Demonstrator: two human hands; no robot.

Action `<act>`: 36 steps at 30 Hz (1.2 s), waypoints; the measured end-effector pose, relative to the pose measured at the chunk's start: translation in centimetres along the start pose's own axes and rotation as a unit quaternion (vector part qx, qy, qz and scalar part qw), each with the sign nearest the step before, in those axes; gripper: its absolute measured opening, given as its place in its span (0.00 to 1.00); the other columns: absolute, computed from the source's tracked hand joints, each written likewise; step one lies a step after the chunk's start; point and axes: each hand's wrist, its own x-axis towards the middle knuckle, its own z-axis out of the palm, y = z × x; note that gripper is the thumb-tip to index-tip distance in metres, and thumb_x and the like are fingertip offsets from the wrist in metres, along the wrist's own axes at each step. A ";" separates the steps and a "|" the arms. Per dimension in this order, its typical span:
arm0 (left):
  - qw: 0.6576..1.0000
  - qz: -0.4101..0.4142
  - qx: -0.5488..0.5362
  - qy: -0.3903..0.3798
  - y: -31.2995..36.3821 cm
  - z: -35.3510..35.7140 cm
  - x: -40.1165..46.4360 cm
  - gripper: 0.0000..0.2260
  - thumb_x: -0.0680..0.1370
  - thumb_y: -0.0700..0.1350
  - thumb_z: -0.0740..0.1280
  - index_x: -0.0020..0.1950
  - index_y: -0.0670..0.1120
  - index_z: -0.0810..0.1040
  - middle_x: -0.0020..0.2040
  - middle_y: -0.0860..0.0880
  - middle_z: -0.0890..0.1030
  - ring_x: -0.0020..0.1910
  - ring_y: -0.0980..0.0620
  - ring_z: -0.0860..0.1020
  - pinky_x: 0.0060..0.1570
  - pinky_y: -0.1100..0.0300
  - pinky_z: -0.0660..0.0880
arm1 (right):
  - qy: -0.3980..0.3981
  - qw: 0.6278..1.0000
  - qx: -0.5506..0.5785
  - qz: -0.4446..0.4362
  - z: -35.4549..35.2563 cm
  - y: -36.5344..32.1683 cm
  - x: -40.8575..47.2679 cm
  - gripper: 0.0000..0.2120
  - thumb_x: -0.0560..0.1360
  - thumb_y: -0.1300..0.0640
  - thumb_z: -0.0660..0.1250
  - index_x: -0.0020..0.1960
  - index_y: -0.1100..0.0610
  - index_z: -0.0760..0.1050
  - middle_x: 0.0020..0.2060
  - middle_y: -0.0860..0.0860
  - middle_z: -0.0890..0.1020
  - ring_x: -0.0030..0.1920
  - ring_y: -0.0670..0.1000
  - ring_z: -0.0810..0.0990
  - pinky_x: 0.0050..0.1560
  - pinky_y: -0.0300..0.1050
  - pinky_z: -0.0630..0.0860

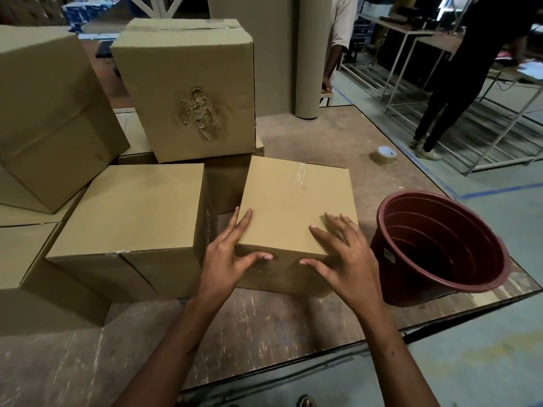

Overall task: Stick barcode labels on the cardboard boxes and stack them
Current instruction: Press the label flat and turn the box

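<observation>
**A warehouse packing floor**

Plain cardboard boxes [132, 210] stand stacked and crowded on a worn board platform [264, 324]. A tape roll [385, 154] lies on it beside a maroon bucket [437, 245]. Bare metal racks [411, 69] line the blue-taped concrete floor [499, 348] behind.

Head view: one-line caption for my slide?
Both hands rest on a small cardboard box beside a maroon bucket.

platform: worn brown board [293, 327] | floor: grey-green concrete [484, 362] right of platform, blue tape lines [499, 190] | pillar: beige round column [307, 54] behind platform | furniture: white metal-frame racks [411, 69] right of pillar | bystanders: two people standing near racks | light: dim, indoor
</observation>
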 end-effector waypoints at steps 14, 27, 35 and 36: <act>0.992 -0.028 -0.119 0.012 -1.5 2.5 1.7 0.40 0.69 0.52 0.85 0.80 0.57 0.74 0.82 0.58 0.69 0.79 0.66 0.66 0.78 0.65 0.66 | 0.083 0.937 0.237 0.244 1.3 1.7 -1.2 0.49 0.63 0.46 0.88 0.79 0.42 0.69 0.77 0.39 0.72 0.79 0.42 0.69 0.80 0.57 0.69; 0.990 0.001 -0.139 0.024 -0.4 4.1 8.4 0.39 0.70 0.48 0.85 0.79 0.61 0.74 0.84 0.60 0.66 0.80 0.60 0.67 0.77 0.59 0.71 | 0.046 0.977 0.038 0.204 -2.9 1.8 6.1 0.44 0.67 0.40 0.83 0.78 0.49 0.73 0.76 0.54 0.71 0.73 0.56 0.74 0.73 0.55 0.74; 0.990 0.036 -0.111 0.081 3.0 8.7 14.0 0.39 0.69 0.48 0.85 0.78 0.52 0.76 0.83 0.51 0.67 0.79 0.56 0.70 0.75 0.68 0.67 | -0.066 0.977 -0.045 0.198 -6.1 8.4 14.1 0.43 0.68 0.43 0.84 0.77 0.50 0.70 0.73 0.58 0.72 0.72 0.62 0.74 0.70 0.57 0.73; 0.990 0.033 -0.108 0.082 3.2 9.5 14.7 0.39 0.69 0.48 0.85 0.78 0.52 0.76 0.83 0.50 0.68 0.79 0.55 0.70 0.75 0.69 0.67 | -0.078 0.976 -0.051 0.196 -6.2 9.5 14.9 0.43 0.68 0.43 0.84 0.77 0.50 0.69 0.74 0.59 0.71 0.72 0.63 0.75 0.70 0.58 0.73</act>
